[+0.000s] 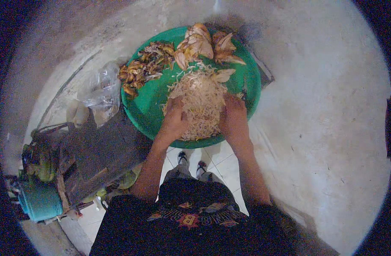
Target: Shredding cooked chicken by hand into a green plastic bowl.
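Observation:
A heap of pale shredded meat [203, 102], apparently chicken, fills the near middle of a round green plastic tray [144, 108]. My left hand [176, 116] grips the heap from its left side, and my right hand [233, 112] grips it from the right. Several fingertips are hidden in the shreds. Just beyond the heap lies a loose strip of meat [224, 76]. Larger cooked chicken pieces [195, 44] with browned skin rest at the tray's far edge, with another torn piece [226, 48] to their right. Darker skin and bone scraps [147, 65] are piled at the far left.
A clear plastic bag [104, 84] sits left of the tray. A dark table surface [112, 150] extends to the lower left, near a turquoise container [41, 201]. A pale wall [317, 112] rises on the right. White floor tiles [221, 156] show below, around my feet.

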The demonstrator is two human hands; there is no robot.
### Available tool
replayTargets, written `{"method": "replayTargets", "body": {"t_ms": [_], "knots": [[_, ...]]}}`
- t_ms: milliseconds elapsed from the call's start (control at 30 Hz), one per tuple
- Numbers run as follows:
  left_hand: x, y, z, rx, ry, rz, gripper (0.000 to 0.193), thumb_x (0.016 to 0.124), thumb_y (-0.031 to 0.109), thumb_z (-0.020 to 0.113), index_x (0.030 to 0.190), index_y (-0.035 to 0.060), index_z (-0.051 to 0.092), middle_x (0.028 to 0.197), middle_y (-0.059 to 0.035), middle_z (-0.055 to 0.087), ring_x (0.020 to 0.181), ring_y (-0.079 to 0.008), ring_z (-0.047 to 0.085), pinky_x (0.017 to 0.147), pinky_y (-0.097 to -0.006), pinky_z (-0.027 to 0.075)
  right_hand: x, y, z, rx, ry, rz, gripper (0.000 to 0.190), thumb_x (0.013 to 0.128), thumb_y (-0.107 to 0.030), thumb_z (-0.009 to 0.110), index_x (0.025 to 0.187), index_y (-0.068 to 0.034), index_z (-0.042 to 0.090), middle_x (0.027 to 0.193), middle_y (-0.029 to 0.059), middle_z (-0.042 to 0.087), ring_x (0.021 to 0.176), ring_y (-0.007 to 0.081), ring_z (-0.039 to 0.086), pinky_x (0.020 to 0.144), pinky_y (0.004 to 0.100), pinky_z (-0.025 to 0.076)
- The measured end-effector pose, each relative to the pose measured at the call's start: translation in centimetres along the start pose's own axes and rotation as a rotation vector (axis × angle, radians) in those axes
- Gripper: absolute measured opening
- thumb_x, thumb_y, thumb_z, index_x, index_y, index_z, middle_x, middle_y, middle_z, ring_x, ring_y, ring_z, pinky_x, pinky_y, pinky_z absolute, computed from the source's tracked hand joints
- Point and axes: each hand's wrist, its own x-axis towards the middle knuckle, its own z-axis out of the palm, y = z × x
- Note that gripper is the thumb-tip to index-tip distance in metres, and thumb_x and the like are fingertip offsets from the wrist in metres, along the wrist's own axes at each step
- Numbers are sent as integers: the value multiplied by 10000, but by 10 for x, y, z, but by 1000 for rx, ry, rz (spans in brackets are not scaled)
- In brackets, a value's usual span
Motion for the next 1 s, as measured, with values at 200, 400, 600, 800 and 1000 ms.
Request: {"method": "replayTargets", "body": {"t_ms": [200, 400, 600, 800, 1000], "knots": [[-12, 41, -12, -424, -184, -56, 326, 835, -24, 505, 1152, -60, 437, 967, -149, 596, 950, -250, 588, 851, -335, 474, -22, -7, -24, 394, -62, 91, 203, 831, -43, 491, 1022, 15, 535, 976, 207, 577, 938, 367, 537, 826, 428, 423], [-14, 55, -12, -1050, -85, -313, 290, 826, 7, 593, 1103, -30, 515, 960, -114, 626, 888, -178, 612, 783, -312, 536, -17, -28, -23, 763, -98, 212, 138, 877, -110, 493, 923, 4, 555, 865, 169, 604, 759, 311, 600, 711, 384, 471], [-11, 52, -40, -1004, -96, -392, 191, 809, 7, 614, 995, -13, 576, 944, -107, 627, 866, -170, 619, 734, -309, 558, -9, -55, -25, 813, -139, 294, 148, 895, -133, 492, 910, 2, 550, 796, 142, 612, 728, 247, 614, 684, 349, 475], [-2, 22, -43, -982, -173, -407, 187, 814, 9, 611, 995, -6, 565, 906, -87, 625, 812, -161, 624, 684, -290, 554, -12, -70, -14, 784, -110, 376, 138, 901, -125, 493, 887, 6, 534, 777, 105, 597, 724, 185, 589, 683, 306, 466], [-2, 23, -50, -940, -159, -313, 197, 821, 16, 601, 1015, 11, 567, 905, -74, 621, 821, -149, 616, 645, -258, 524, -15, -62, -11, 870, -40, 437, 141, 919, -117, 481, 863, 2, 531, 783, 66, 571, 740, 126, 551, 694, 269, 447]]}}
